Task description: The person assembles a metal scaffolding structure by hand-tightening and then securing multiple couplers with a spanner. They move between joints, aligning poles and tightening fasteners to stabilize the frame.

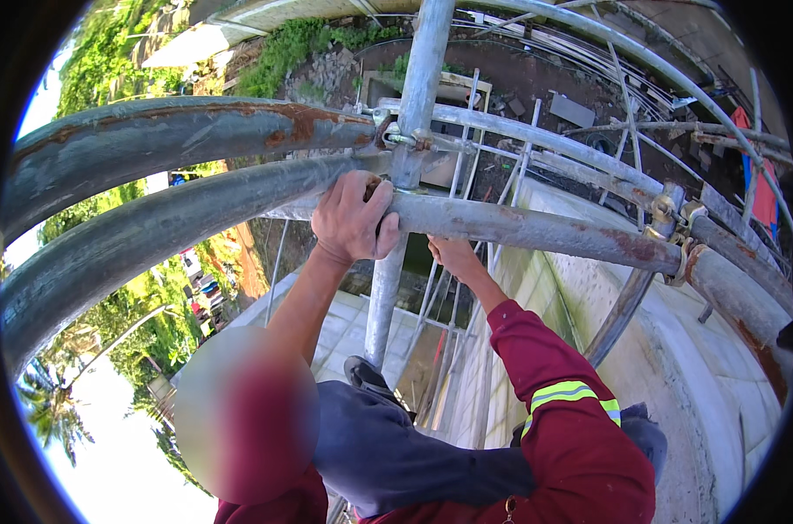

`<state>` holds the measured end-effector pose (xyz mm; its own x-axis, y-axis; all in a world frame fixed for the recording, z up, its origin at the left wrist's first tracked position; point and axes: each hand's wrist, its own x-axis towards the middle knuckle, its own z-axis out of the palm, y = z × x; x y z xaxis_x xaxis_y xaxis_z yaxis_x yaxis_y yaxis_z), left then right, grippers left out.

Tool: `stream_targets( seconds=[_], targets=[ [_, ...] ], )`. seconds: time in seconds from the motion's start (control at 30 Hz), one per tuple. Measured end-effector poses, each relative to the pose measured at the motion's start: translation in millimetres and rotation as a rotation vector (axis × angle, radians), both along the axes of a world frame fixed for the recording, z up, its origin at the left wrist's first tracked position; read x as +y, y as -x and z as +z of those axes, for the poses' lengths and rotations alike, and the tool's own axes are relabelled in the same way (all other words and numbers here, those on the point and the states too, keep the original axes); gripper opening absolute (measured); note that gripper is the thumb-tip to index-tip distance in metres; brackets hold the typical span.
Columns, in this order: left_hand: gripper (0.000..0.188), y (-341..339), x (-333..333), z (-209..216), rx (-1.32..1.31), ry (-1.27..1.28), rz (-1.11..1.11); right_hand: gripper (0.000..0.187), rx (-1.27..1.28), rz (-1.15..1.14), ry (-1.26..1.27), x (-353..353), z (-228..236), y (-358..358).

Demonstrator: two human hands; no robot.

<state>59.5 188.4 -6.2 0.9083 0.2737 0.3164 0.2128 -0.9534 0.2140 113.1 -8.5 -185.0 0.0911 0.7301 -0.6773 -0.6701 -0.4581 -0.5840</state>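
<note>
The rusty scaffold tube [519, 225] runs left to right, crossing the upright tube [418, 87]. The left hand [353, 217], curled over it just left of the upright, is nearer the crossing; the right hand [453, 255] sits below, rightward, its grip hidden.

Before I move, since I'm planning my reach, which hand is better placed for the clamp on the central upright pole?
Probably the left hand: it looks nearer the clamp, while the right hand shows beneath the horizontal pipe.
</note>
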Motion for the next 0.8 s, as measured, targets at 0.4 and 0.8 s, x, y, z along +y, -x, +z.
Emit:
stream_targets(
  seconds=[0.4, 0.8],
  targets=[
    [0.037, 1, -2, 6, 0.056, 0.039, 0.002, 0.013, 0.008, -0.361, -0.307, 52, 45, 71],
    [0.036, 0, -1, 6, 0.038, 0.036, -0.003, 0.015, -0.337, 0.444, -0.395, -36, 7, 14]
  ],
)
